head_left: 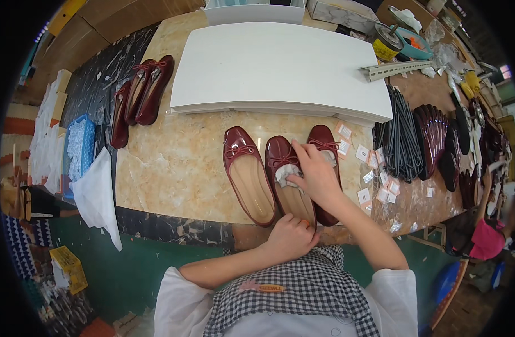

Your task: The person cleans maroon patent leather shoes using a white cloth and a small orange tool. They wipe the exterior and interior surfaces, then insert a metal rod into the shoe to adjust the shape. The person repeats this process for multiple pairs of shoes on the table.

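**Stuffing paper into a red flat**

On the marble bench [173, 168], the right hand [316, 177] pinches white paper [285, 174] inside the middle shoe [288, 185]; the left hand [291, 236] clasps its heel. Next, I'd judge, comes a firm push toeward. White boards [274, 67], shoe trees [431, 137] and clutter crowd the workshop.

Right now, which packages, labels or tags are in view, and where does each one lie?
Small tags: scattered right of the shoes, white squares with orange edges.
White boxes: flat stack behind the shoes.
Round tin: far right, yellow side.
Yellow label: floor, lower left.
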Motion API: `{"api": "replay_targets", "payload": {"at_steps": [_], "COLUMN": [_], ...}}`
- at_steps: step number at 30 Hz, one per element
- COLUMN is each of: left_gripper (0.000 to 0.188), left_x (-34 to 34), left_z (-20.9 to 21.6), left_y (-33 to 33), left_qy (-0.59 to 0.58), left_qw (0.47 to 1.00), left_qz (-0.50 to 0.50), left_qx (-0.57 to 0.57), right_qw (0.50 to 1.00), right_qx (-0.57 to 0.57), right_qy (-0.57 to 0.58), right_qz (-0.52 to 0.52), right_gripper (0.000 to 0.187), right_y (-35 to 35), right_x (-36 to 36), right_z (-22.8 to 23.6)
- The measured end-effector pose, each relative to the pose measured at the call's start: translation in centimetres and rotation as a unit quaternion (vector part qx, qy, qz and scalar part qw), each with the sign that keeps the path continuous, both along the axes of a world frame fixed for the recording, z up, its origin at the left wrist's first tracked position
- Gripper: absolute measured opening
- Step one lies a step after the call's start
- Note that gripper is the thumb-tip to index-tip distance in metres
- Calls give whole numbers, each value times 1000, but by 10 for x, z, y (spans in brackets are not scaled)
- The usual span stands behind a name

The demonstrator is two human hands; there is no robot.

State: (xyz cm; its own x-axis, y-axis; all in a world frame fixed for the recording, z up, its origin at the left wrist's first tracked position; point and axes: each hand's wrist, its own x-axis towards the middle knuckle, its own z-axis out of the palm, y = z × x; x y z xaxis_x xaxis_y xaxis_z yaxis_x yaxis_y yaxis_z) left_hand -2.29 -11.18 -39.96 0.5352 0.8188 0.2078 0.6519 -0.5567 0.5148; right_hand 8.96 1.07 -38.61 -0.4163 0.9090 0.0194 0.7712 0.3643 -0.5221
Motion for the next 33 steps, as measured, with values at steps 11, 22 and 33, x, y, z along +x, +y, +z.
{"api": "replay_targets", "payload": {"at_steps": [11, 22, 33], "left_gripper": [32, 13, 31], "left_x": [-29, -18, -65], "left_z": [79, 72, 55], "left_y": [214, 200, 70], "left_qy": [115, -22, -242], "left_qw": [992, 984, 924], "left_qz": [49, 69, 268], "left_qx": [8, 165, 128], "right_qw": [972, 815, 894], "right_qx": [-20, -179, -227], "right_qy": [218, 517, 383], "right_qz": [-87, -194, -43], "right_gripper": [50, 43, 49], "right_y": [-6, -50, -25], "right_x": [30, 65, 13], "right_z": [1, 42, 64]}}
